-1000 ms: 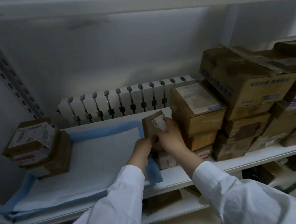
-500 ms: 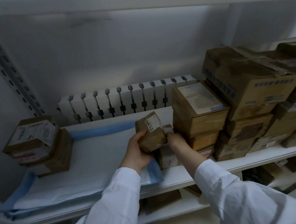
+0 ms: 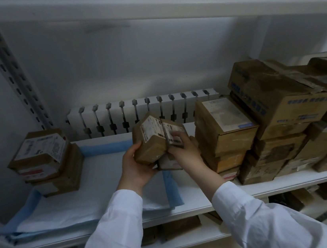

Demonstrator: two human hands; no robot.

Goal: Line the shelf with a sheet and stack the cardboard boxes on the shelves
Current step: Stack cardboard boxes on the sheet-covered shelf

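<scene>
A white sheet with blue edges (image 3: 88, 188) covers the left part of the white shelf (image 3: 199, 200). Two stacked cardboard boxes (image 3: 45, 162) stand on the sheet at the far left. My left hand (image 3: 135, 167) grips a small brown box with a white label (image 3: 150, 140), lifted above the sheet. Right beside it, my right hand (image 3: 184, 150) holds a second small labelled box (image 3: 173, 131) from its right side. Another small box (image 3: 166, 163) lies under them on the shelf. A big pile of cardboard boxes (image 3: 272, 122) fills the shelf's right half.
A white radiator (image 3: 136, 115) runs behind the shelf. A perforated metal upright (image 3: 12, 75) stands at the left. Another shelf board (image 3: 143, 8) sits overhead. More boxes (image 3: 180, 225) lie on the lower shelf.
Both hands have lifted small boxes from the pile's left edge. The left hand's box has risen and tilted, and the right hand has picked up a second box beside it.
</scene>
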